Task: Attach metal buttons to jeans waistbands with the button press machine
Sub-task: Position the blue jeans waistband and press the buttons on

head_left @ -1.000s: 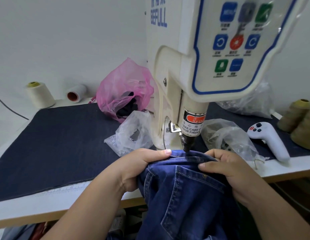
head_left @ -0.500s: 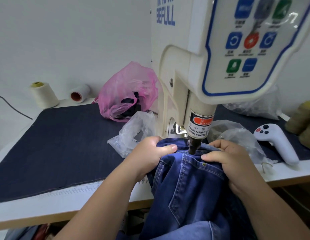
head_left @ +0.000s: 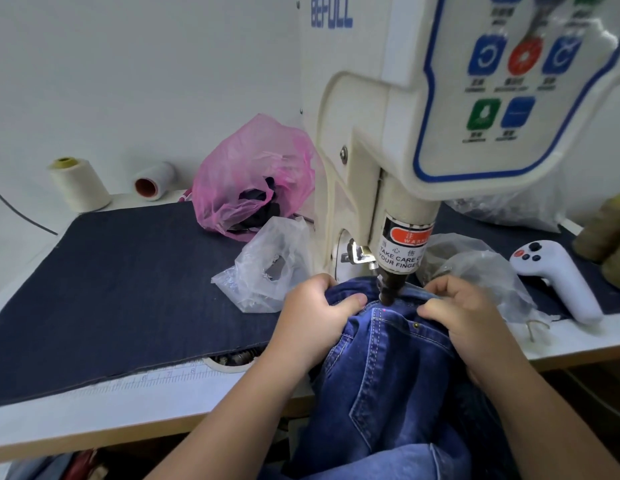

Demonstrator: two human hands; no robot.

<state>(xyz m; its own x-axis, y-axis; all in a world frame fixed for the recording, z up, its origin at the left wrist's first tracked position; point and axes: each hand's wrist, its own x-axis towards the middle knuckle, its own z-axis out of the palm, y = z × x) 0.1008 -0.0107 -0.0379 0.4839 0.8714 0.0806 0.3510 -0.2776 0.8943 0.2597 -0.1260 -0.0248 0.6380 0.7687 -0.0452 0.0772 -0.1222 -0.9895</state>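
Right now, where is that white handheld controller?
The white controller lies at the right of the head view on the dark cloth, beside a clear plastic bag, right of the press machine.

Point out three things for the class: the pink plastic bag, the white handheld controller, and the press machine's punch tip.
pink plastic bag (head_left: 239,174), head view, on its upper left side.
white handheld controller (head_left: 558,271), head view, on the middle of its handle.
punch tip (head_left: 387,295), head view, on the dark lower end above the jeans waistband.
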